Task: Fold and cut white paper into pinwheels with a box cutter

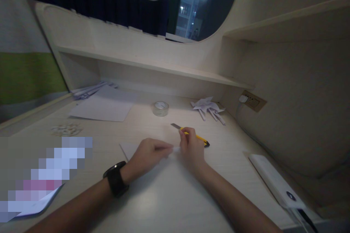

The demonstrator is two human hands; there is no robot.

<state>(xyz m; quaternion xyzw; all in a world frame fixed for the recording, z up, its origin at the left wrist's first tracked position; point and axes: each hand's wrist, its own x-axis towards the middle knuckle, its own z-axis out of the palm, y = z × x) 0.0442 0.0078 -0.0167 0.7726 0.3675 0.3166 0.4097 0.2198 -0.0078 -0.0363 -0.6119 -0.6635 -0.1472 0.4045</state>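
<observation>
- The right hand (191, 149) has its grip closed around a yellow-and-black utility knife (194, 136) – the fingers wrap the yellow handle, the grey blade juts up and to the left past the knuckles, and the black end shows to the right of the hand.
- The left hand (149, 154), with a black wristwatch (116, 179) on its wrist, lies on a small white sheet of paper (128, 149) on the pale wooden desk (153, 204); its fingertips are pinched together on a narrow strip of the paper, right beside the right hand.
- The sheet lies at mid-desk, mostly covered by both hands – only its left corner and the strip between the hands show.
- Behind the hands, a roll of clear adhesive tape (160, 108) stands on the desk, well apart from the knife.
- To the right of the tape, near the back corner, lies a heap of folded white paper shapes (209, 108).
- On the left, a larger blank white sheet (102, 109) lies flat, with a stack of white papers (89, 90) behind it and a cluster of small white scraps (66, 129) in front.
- A white oblong device (276, 180) rests along the right edge of the desk.
- A wall socket with a white plug (253, 100) sits on the right side panel.
</observation>
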